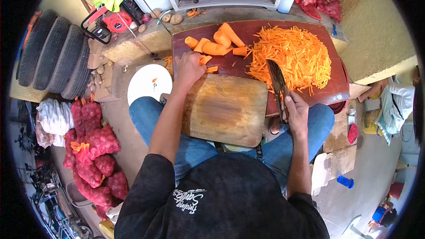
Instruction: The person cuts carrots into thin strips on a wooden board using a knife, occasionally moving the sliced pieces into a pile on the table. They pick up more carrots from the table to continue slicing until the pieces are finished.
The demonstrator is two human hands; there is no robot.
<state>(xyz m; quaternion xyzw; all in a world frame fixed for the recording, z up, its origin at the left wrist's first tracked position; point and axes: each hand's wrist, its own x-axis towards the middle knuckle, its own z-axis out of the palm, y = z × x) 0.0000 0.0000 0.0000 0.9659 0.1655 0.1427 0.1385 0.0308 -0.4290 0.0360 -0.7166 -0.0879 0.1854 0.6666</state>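
Note:
My left hand (190, 68) is at the left side of the red table (177, 40), its fingers closed on a cut carrot piece (204, 59). Beside it are several peeled carrot chunks (214, 48). In my right hand (295, 108) is a knife (277, 76) with a dark, broad blade, tip pointing away from me. The blade lies over the near left edge of a large heap of carrot strips (294, 55). Between my hands, a worn wooden cutting board (226, 110) rests above my lap, with no carrot on it.
A white round lid or container (149, 84) stands left of my knee, with orange scraps on it. Red mesh sacks (95, 163) are piled at the left, below several tyres (53, 53). A white shelf (230, 0) stands beyond the table. A blue object (345, 182) lies on the floor at right.

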